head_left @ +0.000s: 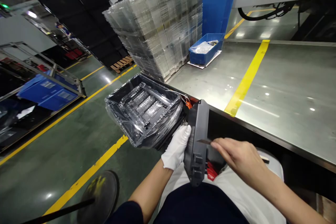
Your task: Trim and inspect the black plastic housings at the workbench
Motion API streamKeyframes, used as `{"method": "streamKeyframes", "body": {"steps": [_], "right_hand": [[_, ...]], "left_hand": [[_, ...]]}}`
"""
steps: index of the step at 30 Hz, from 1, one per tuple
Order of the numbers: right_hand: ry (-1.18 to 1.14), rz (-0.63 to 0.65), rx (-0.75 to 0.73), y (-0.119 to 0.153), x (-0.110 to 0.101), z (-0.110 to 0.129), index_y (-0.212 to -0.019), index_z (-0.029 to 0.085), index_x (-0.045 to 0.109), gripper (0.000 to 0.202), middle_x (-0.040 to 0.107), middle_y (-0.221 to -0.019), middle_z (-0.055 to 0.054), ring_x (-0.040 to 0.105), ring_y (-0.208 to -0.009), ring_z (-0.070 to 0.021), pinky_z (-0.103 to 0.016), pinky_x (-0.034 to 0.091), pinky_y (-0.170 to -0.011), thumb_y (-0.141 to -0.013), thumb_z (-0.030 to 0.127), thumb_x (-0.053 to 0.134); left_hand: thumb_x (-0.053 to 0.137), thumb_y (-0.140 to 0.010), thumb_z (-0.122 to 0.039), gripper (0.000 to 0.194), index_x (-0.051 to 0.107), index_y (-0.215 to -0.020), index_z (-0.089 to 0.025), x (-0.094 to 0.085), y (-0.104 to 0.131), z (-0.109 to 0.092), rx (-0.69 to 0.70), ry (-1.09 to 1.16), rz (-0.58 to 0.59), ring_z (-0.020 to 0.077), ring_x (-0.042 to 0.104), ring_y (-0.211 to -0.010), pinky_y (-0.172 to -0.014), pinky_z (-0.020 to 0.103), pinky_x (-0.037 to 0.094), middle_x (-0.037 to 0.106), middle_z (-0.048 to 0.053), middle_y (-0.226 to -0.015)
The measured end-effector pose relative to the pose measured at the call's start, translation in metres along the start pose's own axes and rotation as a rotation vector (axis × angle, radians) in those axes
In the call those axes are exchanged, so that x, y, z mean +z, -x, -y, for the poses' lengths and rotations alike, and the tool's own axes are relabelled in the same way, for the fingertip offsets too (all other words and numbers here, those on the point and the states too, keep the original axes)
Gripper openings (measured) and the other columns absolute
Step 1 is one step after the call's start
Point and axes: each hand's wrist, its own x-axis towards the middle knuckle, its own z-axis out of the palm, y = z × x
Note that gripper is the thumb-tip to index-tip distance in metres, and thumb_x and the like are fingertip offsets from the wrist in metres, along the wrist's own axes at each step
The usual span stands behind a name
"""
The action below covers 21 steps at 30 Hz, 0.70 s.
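A long dark grey plastic part (201,126) stands on edge above my lap. My left hand (177,147), in a white glove, grips it from the left side. My bare right hand (237,154) pinches a small thin blade-like tool (204,141), whose tip points left at the face of the part. Whether the tip touches the part is hard to tell. Left of the part is a black bin (118,99) lined with clear plastic, with dark parts lying inside.
A metal table (288,87) with a yellow stripe lies ahead and right. On it stands a blue bin (202,57) beside tall stacked clear trays (162,24). A round black base (98,196) is on the floor; a cart (52,87) stands left.
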Motion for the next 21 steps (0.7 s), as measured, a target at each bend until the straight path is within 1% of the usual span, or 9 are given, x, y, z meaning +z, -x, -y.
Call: {"method": "streamKeyframes", "body": {"steps": [2,4,7,10,14,18,21], "right_hand": [[0.006,-0.032,-0.065,0.013,0.007,0.006,-0.083,0.026,0.069,0.055,0.064,-0.062,0.003,0.063,-0.048,-0.0128,-0.027,0.035,-0.047,-0.111,0.050,0.029],[0.001,-0.062,-0.099,0.020,0.010,0.009,-0.085,0.026,0.070,0.050,0.063,-0.061,0.004,0.062,-0.047,-0.0117,-0.027,0.035,-0.046,-0.111,0.045,0.031],[-0.019,-0.086,-0.119,0.021,0.011,0.008,-0.088,0.026,0.070,0.047,0.062,-0.061,0.005,0.062,-0.047,-0.0108,-0.026,0.036,-0.046,-0.111,0.043,0.033],[-0.036,-0.086,-0.126,0.018,0.011,0.005,-0.089,0.025,0.071,0.046,0.061,-0.061,0.005,0.061,-0.047,-0.0102,-0.025,0.038,-0.046,-0.111,0.042,0.034],[-0.082,-0.061,-0.133,0.019,0.014,0.001,-0.090,0.024,0.071,0.045,0.061,-0.062,0.004,0.061,-0.048,-0.0098,-0.025,0.038,-0.047,-0.111,0.041,0.035],[-0.176,-0.040,-0.145,0.022,0.012,0.000,-0.093,0.021,0.070,0.038,0.062,-0.064,0.003,0.061,-0.051,-0.0099,-0.025,0.039,-0.050,-0.111,0.035,0.039],[-0.297,-0.041,-0.188,0.024,0.006,0.002,-0.088,0.020,0.068,0.036,0.059,-0.063,0.003,0.058,-0.051,-0.0097,-0.024,0.039,-0.051,-0.110,0.030,0.041]], "left_hand": [[0.072,-0.082,-0.069,0.056,0.065,-0.091,-0.014,-0.001,-0.004,0.000,-0.010,-0.003,0.019,0.0208,0.067,-0.083,-0.077,0.033,0.054,0.072,0.009,-0.092],[0.073,-0.080,-0.071,0.059,0.066,-0.091,-0.013,0.000,-0.005,-0.002,-0.024,-0.013,0.029,0.0194,0.066,-0.076,-0.071,0.033,0.052,0.071,0.009,-0.087],[0.070,-0.079,-0.074,0.062,0.066,-0.090,-0.013,0.003,-0.006,-0.005,-0.023,-0.051,0.068,0.0181,0.062,-0.069,-0.065,0.033,0.050,0.069,0.009,-0.083],[0.067,-0.080,-0.076,0.065,0.067,-0.091,-0.013,0.005,-0.006,-0.006,-0.034,-0.087,0.099,0.0183,0.062,-0.067,-0.064,0.033,0.049,0.067,0.008,-0.080],[0.069,-0.079,-0.076,0.063,0.066,-0.088,-0.013,0.005,-0.008,-0.005,-0.028,-0.101,0.079,0.0179,0.061,-0.067,-0.063,0.032,0.049,0.066,0.007,-0.077],[0.070,-0.078,-0.076,0.066,0.067,-0.093,-0.012,0.005,-0.010,-0.005,-0.053,-0.108,0.074,0.0181,0.062,-0.066,-0.061,0.031,0.048,0.070,0.010,-0.081],[0.077,-0.073,-0.072,0.061,0.068,-0.087,-0.013,0.003,-0.014,-0.003,-0.053,-0.081,0.011,0.0168,0.060,-0.064,-0.061,0.030,0.047,0.069,0.007,-0.076]]}}
